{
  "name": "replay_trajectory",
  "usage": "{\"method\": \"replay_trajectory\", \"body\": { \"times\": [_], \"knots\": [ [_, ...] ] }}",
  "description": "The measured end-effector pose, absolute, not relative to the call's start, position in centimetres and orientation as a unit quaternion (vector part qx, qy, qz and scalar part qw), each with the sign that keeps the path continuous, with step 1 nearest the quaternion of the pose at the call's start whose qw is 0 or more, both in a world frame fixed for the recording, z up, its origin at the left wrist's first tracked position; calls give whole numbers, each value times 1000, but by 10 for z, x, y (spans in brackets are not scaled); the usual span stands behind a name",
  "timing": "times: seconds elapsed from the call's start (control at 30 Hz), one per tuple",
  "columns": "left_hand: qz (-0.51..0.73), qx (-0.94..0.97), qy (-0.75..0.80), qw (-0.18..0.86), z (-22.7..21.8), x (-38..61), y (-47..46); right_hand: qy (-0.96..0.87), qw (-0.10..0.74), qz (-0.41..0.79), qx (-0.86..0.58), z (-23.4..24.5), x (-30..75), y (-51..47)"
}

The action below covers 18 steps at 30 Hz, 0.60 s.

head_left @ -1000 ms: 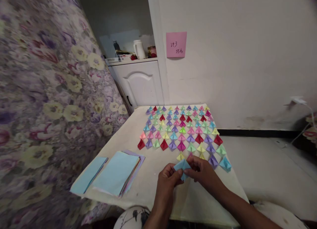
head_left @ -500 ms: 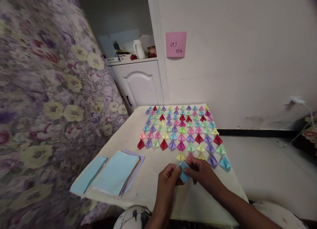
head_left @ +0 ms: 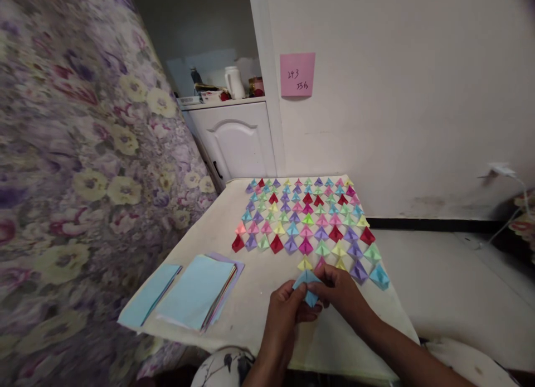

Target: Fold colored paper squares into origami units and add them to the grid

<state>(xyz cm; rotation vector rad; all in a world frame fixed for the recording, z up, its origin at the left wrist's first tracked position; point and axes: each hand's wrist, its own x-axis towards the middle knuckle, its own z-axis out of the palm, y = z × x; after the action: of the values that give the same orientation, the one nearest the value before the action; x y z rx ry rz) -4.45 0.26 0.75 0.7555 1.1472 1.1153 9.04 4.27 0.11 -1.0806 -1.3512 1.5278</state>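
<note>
A small piece of light blue folded paper (head_left: 307,277) is held between my two hands, just above the near part of the table. My left hand (head_left: 286,306) pinches its left side, thumb on top. On the right side, my right hand (head_left: 334,286) grips it with thumb and fingers. A crease runs down the paper's middle. Just beyond my fingers lie rows of small folded paper pieces (head_left: 305,246) in many colours. A yellow one (head_left: 305,263) and a purple one (head_left: 359,271) are among the closest.
On the left of the cream-covered table (head_left: 234,314) lie a stack of coloured paper sheets (head_left: 196,292) and a narrower blue paper stack (head_left: 151,295). A floral curtain (head_left: 104,180) hangs at the left. Behind stand a white cabinet (head_left: 238,144) and a wall with a pink note (head_left: 297,75).
The blue paper has turned slightly in my hands, and its top now spreads wider to the left. My left fingers have shifted beneath it. The rows and stacks stay put.
</note>
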Motion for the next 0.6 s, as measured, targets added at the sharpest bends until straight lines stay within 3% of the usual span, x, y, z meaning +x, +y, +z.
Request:
{"method": "replay_trajectory", "body": {
  "times": [0.2, 0.6],
  "knots": [
    [504, 321, 519, 611, 5, -47, 5, -504, 390, 671, -378, 3, 94, 44],
    [476, 345, 535, 606, 1, -47, 8, -491, 410, 655, -403, -5, 90, 43]
  ]
}}
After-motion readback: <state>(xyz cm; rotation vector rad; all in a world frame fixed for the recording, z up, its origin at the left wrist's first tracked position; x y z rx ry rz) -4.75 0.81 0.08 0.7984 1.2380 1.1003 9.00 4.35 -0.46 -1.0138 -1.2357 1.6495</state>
